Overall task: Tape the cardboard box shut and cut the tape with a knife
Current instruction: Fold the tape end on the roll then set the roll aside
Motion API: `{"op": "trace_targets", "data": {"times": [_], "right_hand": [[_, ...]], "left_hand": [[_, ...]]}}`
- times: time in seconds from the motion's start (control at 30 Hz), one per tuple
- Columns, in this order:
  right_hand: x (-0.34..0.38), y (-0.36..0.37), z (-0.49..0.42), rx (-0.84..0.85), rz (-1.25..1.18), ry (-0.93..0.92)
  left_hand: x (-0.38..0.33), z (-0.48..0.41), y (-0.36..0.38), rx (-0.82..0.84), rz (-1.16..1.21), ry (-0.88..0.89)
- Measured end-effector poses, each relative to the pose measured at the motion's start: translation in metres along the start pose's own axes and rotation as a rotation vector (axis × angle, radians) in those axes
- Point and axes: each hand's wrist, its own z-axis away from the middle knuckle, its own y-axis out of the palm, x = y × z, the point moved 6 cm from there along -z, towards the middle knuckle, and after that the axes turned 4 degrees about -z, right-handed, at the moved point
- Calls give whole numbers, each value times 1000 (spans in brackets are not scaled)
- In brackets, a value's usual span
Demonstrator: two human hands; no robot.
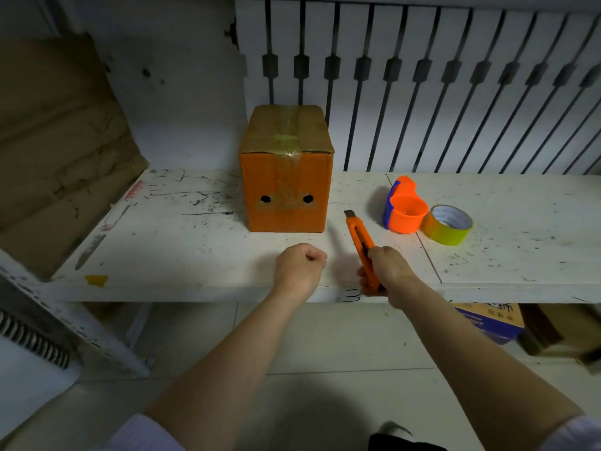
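An orange cardboard box [287,187] stands upright on the white table [182,242], its top flaps closed with a strip of clear tape running over the seam and down the front. My right hand [388,271] grips an orange utility knife [359,239], blade tip out and pointing toward the box's right side. My left hand [300,265] is a closed fist over the table in front of the box, holding nothing. A yellowish tape roll [448,224] lies to the right, beside an orange and blue tape dispenser [404,209].
Flattened brown cardboard [55,151] leans at the left end of the table. A white radiator-like grille [439,86] stands behind. Under the table at right sit a blue printed box [491,320] and a brown box [559,333]. A yellow tape scrap [96,280] sticks near the front edge.
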Motion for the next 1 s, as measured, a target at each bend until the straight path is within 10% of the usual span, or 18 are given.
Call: {"op": "trace_targets", "data": {"times": [1.0], "right_hand": [[-3, 17, 78, -67, 326, -293]], "left_hand": [[2, 65, -28, -25, 3, 21]]}}
